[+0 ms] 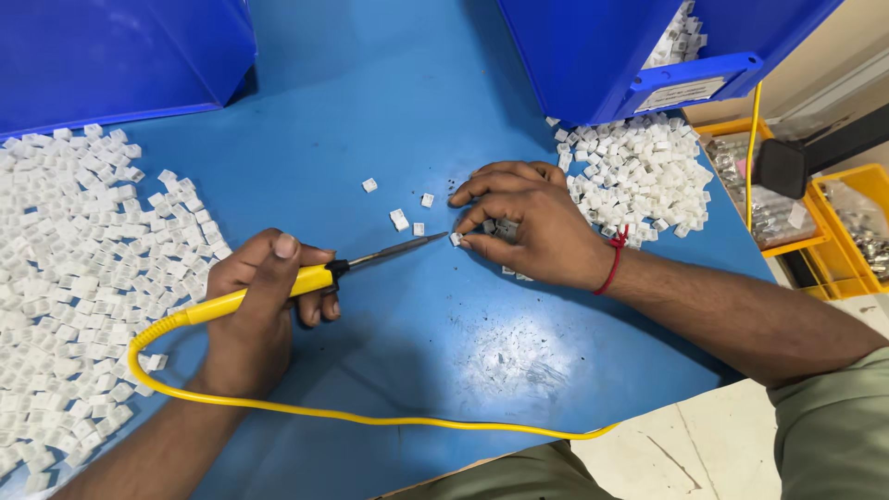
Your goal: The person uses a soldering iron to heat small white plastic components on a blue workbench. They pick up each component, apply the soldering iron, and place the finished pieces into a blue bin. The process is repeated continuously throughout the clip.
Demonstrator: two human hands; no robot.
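Note:
My left hand (255, 301) grips a yellow-handled soldering iron (306, 278), its dark metal tip pointing right toward a small white plastic part (456, 239). My right hand (528, 222) pinches that part against the blue table (407, 102) with thumb and forefinger, and several more small parts lie under its palm. The iron's tip ends just at the pinched part. A few loose white parts (399, 219) lie on the table between the two hands. The iron's yellow cord (370, 417) loops along the near table edge. A red thread is tied round my right wrist.
A large heap of white parts (83, 268) covers the left side of the table, a smaller heap (639, 176) lies at the right. Blue bins stand at the back left (111, 56) and back right (593, 56). Yellow trays (833, 259) sit beyond the right edge.

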